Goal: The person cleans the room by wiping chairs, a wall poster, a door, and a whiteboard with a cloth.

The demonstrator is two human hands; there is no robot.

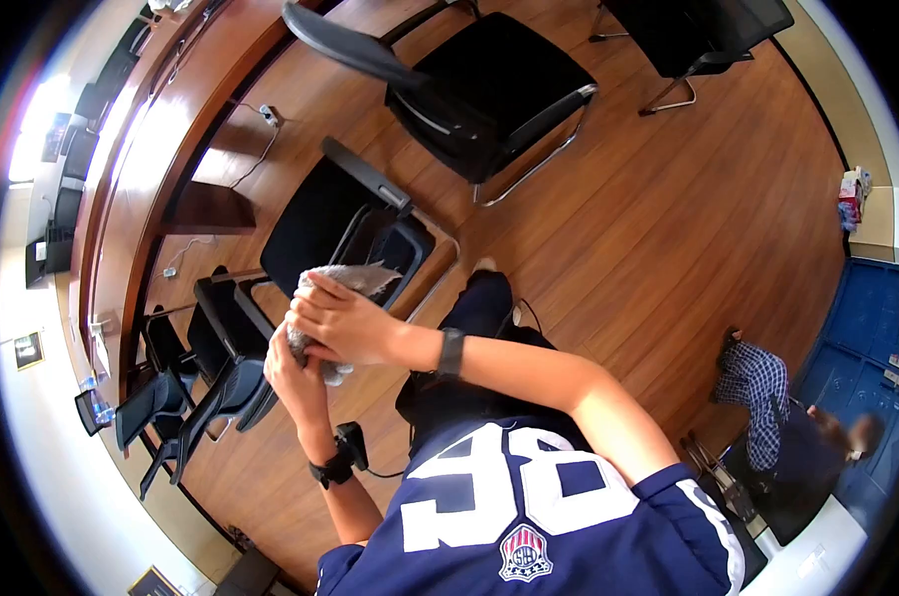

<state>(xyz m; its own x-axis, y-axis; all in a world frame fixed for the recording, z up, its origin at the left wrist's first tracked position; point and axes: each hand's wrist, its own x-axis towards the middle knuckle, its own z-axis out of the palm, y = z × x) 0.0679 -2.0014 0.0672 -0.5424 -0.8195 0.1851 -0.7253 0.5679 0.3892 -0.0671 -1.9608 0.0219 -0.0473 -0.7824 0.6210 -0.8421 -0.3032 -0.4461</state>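
A grey cloth [362, 278] is bunched up between my two hands. My right hand [345, 323] lies over it, fingers curled round the cloth. Just below and to the left, my left hand [296, 382] grips the cloth's lower part, with some of its fingers hidden. Loose ends of the cloth stick out at the upper right and beneath my right hand. Behind the cloth stands a black chair [315, 223], and I cannot tell whether the cloth touches it.
Another black chair [509, 74] stands farther up, with one more [688, 35] at the top right. Several dark chairs stand at the left beside a long wooden table [147, 129]. A seated person [792, 447] is at the lower right, near a blue door [862, 343].
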